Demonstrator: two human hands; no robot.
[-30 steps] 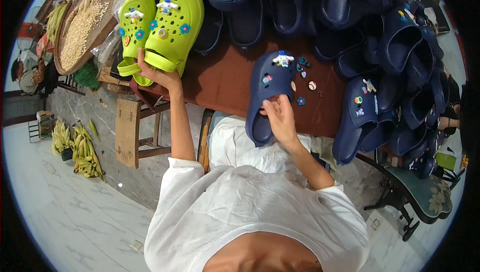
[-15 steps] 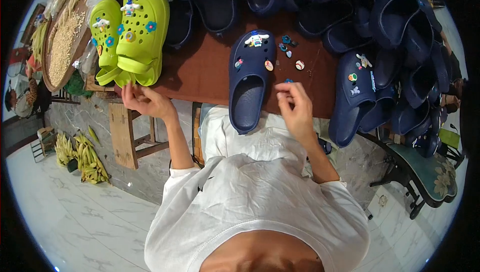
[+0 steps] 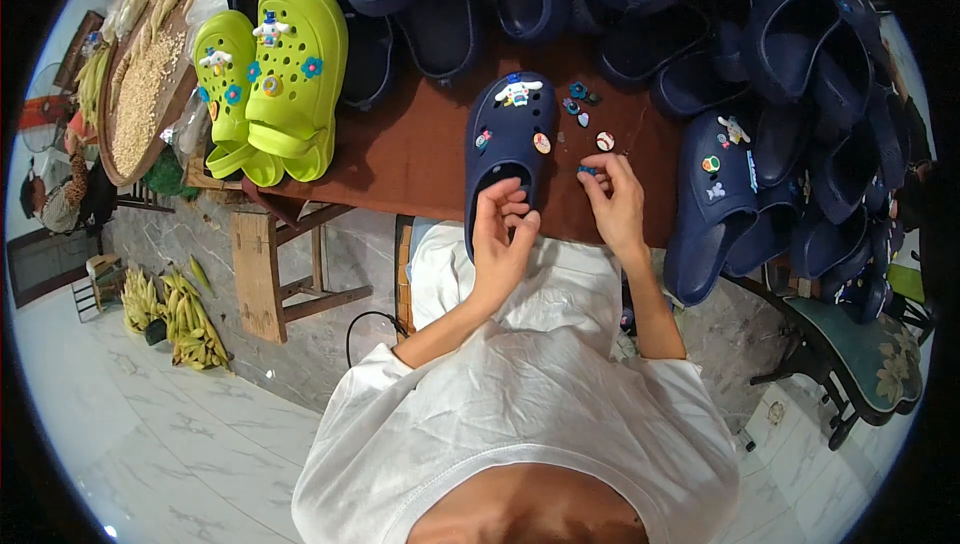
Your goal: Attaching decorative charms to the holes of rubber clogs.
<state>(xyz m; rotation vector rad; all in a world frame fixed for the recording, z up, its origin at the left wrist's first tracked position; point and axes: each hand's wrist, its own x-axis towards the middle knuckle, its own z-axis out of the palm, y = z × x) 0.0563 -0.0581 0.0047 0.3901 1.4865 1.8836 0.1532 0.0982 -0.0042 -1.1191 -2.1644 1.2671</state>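
Desk (image 3: 400, 169) before both hands bears a navy clog (image 3: 508, 129), fitted charms (image 3: 518, 93) already on it, by the loosely curled, seemingly empty left hand (image 3: 500, 244); the right hand (image 3: 618, 209) pinches a blue charm (image 3: 587, 171), loose charms (image 3: 605, 142) remaining beyond.

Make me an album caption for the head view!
Left hand over a navy clog, right hand at a blue charm.

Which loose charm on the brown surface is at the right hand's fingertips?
The blue charm, lowest of the loose ones in the picture and partly covered by the right hand. The round white charm and the other loose ones lie farther up.
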